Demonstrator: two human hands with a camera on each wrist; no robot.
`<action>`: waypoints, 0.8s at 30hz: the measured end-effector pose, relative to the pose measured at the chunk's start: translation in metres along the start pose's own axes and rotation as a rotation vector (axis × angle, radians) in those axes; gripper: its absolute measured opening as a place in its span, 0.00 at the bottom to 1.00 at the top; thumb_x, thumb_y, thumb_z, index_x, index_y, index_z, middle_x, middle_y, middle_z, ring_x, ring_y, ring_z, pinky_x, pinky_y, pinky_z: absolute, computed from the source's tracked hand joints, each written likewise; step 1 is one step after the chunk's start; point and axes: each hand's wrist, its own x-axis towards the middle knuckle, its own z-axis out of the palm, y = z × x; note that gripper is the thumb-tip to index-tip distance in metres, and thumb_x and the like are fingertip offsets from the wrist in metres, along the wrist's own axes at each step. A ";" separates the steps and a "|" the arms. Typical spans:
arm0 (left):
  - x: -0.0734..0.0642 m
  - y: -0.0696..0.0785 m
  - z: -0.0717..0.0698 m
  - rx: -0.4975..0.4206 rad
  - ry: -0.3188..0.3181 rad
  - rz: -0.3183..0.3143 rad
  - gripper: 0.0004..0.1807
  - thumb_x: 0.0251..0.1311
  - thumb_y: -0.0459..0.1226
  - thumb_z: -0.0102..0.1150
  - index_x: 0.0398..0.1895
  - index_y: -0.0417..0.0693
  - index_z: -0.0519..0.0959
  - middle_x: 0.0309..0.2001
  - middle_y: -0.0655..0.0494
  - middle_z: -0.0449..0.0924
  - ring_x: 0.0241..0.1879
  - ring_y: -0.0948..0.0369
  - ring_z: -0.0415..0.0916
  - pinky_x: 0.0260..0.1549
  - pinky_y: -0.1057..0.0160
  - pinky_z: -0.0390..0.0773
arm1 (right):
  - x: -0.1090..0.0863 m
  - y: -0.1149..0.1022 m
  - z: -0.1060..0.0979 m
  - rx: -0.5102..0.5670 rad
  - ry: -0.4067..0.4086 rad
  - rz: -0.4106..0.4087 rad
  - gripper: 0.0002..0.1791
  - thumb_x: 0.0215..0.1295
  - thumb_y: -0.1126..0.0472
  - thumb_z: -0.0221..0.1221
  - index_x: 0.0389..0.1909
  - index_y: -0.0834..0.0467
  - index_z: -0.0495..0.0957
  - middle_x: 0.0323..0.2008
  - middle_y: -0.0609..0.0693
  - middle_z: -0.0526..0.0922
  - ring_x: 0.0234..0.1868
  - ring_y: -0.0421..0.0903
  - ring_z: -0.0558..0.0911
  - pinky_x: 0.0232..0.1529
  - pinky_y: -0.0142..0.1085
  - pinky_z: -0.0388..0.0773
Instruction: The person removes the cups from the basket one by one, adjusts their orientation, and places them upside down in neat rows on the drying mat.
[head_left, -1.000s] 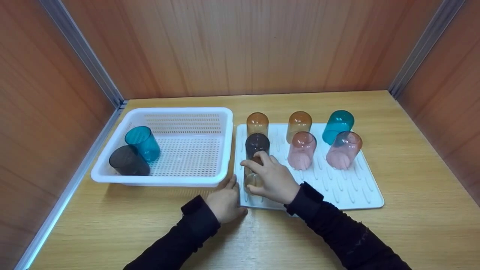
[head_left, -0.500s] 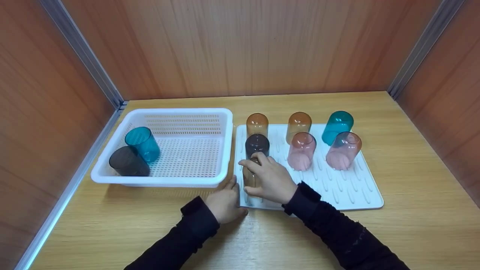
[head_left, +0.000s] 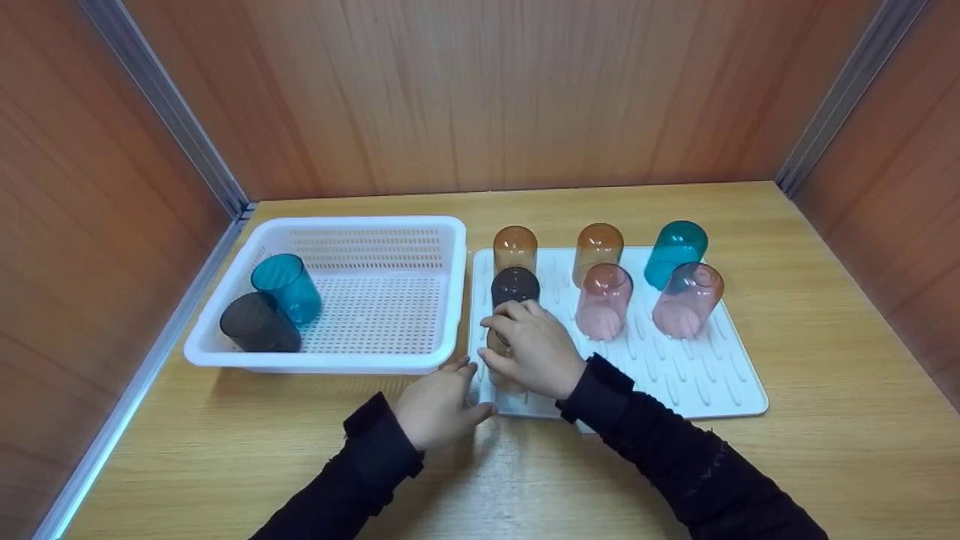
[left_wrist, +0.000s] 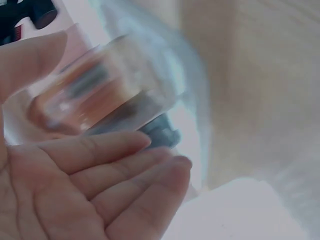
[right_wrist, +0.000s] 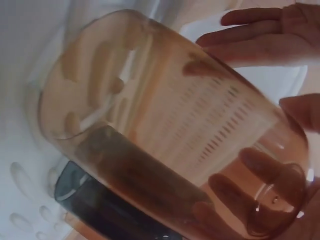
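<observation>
An amber tumbler (head_left: 507,384) stands upside down at the front left of the white ribbed drainer tray (head_left: 675,394). My right hand (head_left: 536,349) holds it from above, fingers curled about its rounded base; the right wrist view shows the amber tumbler (right_wrist: 165,115) large, with fingers visible through it. A dark grey tumbler (head_left: 515,283) stands inverted directly behind. My left hand (head_left: 439,405) is beside the tray's front left corner, fingers extended and holding nothing. In the left wrist view the left hand (left_wrist: 100,190) shows its palm, with the tumbler blurred beyond it.
On the left, a white plastic basket (head_left: 322,361) contains a teal tumbler (head_left: 289,289) and a dark grey tumbler (head_left: 259,324), both leaning. More inverted tumblers stand on the tray: two amber, one teal (head_left: 676,255) and two pink (head_left: 604,304). Wood-grain panels surround the table.
My left hand has drawn slightly left and back from the tray's edge. My right hand has shifted a little on the amber tumbler, which stays at the tray's front left.
</observation>
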 end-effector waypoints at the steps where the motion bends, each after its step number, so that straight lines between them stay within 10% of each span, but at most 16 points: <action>1: -0.002 0.001 -0.004 -0.018 0.008 0.008 0.37 0.67 0.45 0.71 0.68 0.24 0.74 0.67 0.27 0.75 0.65 0.35 0.77 0.62 0.38 0.78 | 0.001 -0.001 -0.001 0.010 -0.005 0.010 0.21 0.70 0.52 0.68 0.54 0.62 0.87 0.52 0.60 0.86 0.49 0.59 0.81 0.49 0.50 0.81; 12: -0.011 0.001 -0.059 -0.182 0.203 0.100 0.13 0.73 0.39 0.65 0.47 0.37 0.87 0.40 0.48 0.90 0.37 0.54 0.87 0.42 0.50 0.87 | 0.020 -0.020 -0.016 0.334 0.027 0.124 0.31 0.74 0.55 0.65 0.70 0.69 0.74 0.62 0.66 0.81 0.58 0.61 0.82 0.62 0.55 0.80; 24: 0.011 -0.027 -0.124 0.055 0.455 -0.141 0.25 0.74 0.40 0.63 0.64 0.30 0.79 0.60 0.31 0.83 0.58 0.38 0.82 0.57 0.39 0.81 | 0.053 -0.049 -0.012 0.770 -0.124 0.392 0.46 0.76 0.59 0.60 0.84 0.69 0.47 0.81 0.69 0.54 0.79 0.63 0.63 0.78 0.55 0.64</action>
